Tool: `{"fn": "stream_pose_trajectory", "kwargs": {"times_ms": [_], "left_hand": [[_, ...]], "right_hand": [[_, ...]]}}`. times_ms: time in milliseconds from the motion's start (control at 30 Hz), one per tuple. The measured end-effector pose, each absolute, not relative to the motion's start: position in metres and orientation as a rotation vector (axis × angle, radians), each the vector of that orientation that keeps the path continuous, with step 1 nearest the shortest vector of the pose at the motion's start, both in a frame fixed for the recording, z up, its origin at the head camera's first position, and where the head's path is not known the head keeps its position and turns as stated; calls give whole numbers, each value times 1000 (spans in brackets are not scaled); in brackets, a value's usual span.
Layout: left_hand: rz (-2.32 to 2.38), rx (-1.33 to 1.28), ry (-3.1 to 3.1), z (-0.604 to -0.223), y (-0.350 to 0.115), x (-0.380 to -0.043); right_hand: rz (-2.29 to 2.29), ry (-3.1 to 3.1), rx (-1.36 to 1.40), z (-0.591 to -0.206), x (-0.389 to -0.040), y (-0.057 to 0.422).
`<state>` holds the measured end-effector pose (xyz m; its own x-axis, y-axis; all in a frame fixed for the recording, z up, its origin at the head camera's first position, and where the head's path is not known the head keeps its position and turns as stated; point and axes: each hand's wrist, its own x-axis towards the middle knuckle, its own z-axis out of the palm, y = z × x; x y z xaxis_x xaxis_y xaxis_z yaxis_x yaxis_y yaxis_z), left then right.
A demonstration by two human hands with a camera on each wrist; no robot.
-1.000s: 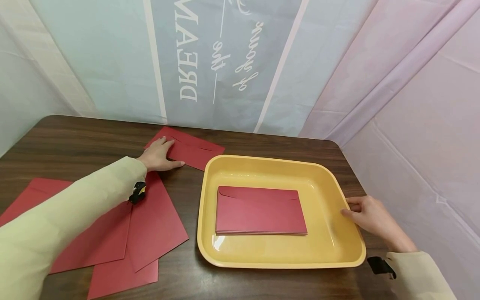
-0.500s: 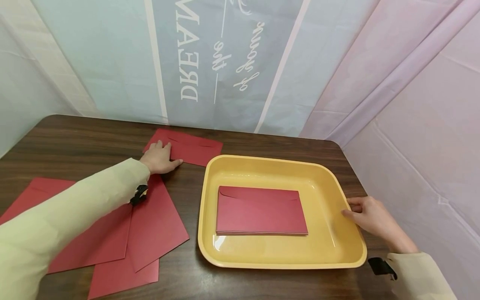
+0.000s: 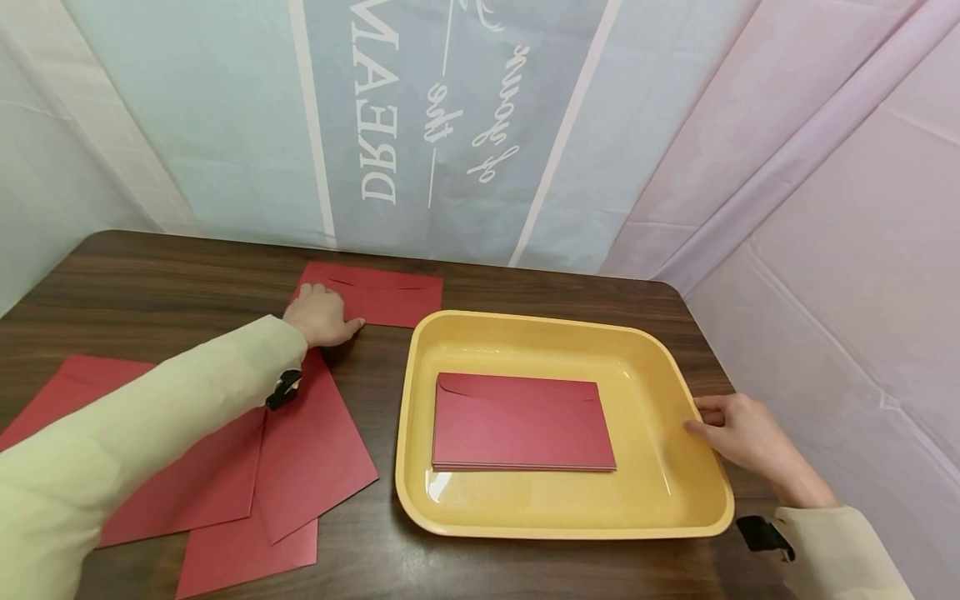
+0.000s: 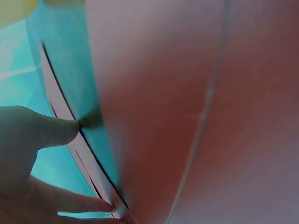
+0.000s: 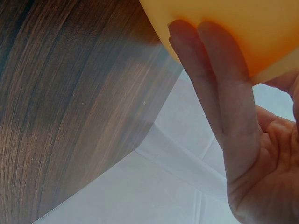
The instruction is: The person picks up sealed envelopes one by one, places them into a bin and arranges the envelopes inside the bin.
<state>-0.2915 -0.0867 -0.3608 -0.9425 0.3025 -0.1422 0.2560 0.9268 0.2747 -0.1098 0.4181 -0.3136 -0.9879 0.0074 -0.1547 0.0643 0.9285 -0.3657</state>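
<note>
My left hand (image 3: 318, 315) is at the left end of a red envelope (image 3: 393, 297) by the table's far edge, its fingers bent over that end and the thumb along the near long edge. In the left wrist view, the thumb and fingertips meet the envelope's thin edge (image 4: 86, 154). My right hand (image 3: 742, 433) grips the right rim of a yellow plastic tray (image 3: 562, 532), thumb inside and fingers outside against the wall, as the right wrist view also shows. Inside the tray lies a neat stack of red envelopes (image 3: 523, 422), flap side up.
Several larger red envelopes (image 3: 315, 450) overlap on the left of the dark wood table (image 3: 360, 550), partly under my left sleeve (image 3: 157, 425). A printed cloth (image 3: 450, 125) hangs behind the table, and a pale cloth (image 3: 862, 292) hangs at the right.
The far red envelope has shifted left and turned counter-clockwise, lying straighter to the table's far edge. My left fingers have bent in more. My right hand and the tray hold nearly still.
</note>
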Motion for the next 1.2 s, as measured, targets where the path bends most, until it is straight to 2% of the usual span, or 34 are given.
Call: {"fn": "stream_pose_trajectory", "kwargs": {"times_ms": [200,500,833,1200], "left_hand": [[585,247,2939,-356,-95,-302],[571,-41,2901,-352,-105,-317],[479,-6,2887,-356,-106,-325],[379,-153,2860,-352,-102,-331]], "right_hand": [[-566,2940,51,-314,-109,418],[-558,2956,43,-316,-110,417],[-563,2948,60,-317,-108,419],[-583,2941,54,-319,-109,418]]}}
